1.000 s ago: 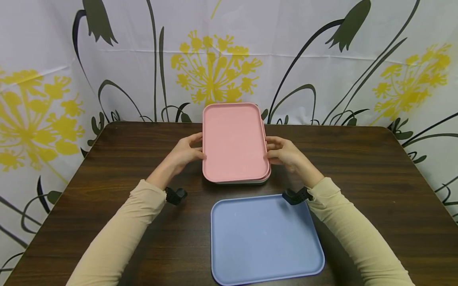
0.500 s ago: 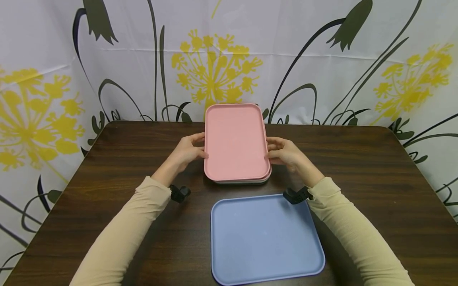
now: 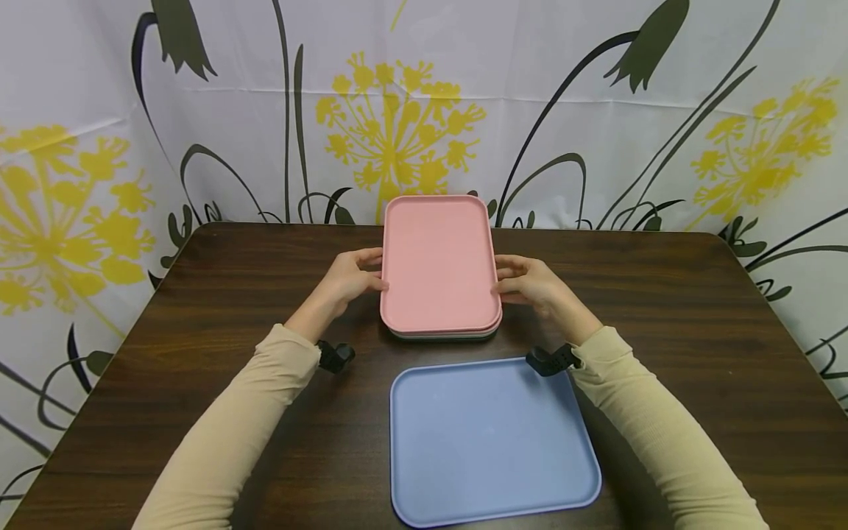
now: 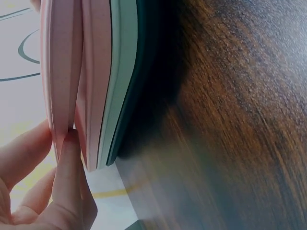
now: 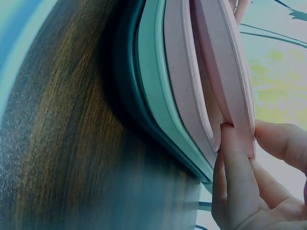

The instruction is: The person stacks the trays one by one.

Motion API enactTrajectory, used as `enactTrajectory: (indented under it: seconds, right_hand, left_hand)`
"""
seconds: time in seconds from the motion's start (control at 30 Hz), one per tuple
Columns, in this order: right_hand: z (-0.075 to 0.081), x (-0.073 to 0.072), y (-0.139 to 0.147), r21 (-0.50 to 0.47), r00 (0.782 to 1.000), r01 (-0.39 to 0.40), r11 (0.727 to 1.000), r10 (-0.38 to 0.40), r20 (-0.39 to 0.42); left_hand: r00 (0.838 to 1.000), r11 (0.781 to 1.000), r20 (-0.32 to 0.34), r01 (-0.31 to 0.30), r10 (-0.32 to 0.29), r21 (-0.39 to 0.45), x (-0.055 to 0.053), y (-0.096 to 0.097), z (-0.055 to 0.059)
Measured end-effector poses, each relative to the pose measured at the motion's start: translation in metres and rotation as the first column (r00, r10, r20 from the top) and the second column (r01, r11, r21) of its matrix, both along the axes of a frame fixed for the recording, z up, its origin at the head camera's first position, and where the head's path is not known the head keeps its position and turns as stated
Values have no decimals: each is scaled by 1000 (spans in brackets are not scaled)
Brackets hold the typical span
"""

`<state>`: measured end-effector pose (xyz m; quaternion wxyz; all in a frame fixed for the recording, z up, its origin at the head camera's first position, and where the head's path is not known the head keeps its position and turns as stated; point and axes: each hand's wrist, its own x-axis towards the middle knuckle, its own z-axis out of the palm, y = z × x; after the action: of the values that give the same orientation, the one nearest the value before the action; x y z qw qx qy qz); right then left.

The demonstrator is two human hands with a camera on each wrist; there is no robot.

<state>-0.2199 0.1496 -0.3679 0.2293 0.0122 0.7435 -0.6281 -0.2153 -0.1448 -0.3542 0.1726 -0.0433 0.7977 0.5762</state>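
Observation:
Both hands hold a pink rectangular tray (image 3: 439,265) by its long sides, above a stack of similar trays. My left hand (image 3: 347,280) pinches its left rim, thumb on top and fingers underneath. On the opposite rim, my right hand (image 3: 533,285) pinches in the same way. The left wrist view shows a narrow gap between this tray and a second pink tray (image 4: 97,62). Beneath that one lie a light green tray (image 4: 123,52) and a dark teal tray (image 5: 125,62). The lower trays are mostly hidden in the head view.
A blue tray (image 3: 493,442) lies flat on the dark wooden table (image 3: 689,316), nearer to me than the stack. Behind the table's far edge hangs a white curtain (image 3: 530,44) with yellow and green plant prints. Black straps (image 3: 336,357) sit on both wrists.
The upper pink tray has shifted slightly to the right, and now lines up more closely with the stack below. My left hand moved right with it; my right hand stayed nearly still.

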Motion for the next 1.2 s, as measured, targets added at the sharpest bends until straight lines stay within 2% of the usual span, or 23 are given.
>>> enactTrajectory:
  seconds: [0.23,0.77,1.2]
  right_hand:
    - [-1,-1,2,34,1000,-29,999,29,-8]
    - [-1,-2,3,42,1000,17,999,-17,7]
    - [-2,-3,4,53,1000,10,999,-10,9]
  left_hand:
    - [1000,1000,-19,0,-1,-15,-2,2,-4]
    - [1000,1000,-12,-11,10,-12,-1,5,-7]
    - [1000,1000,-30,-7,7,-10,0,5,-9]
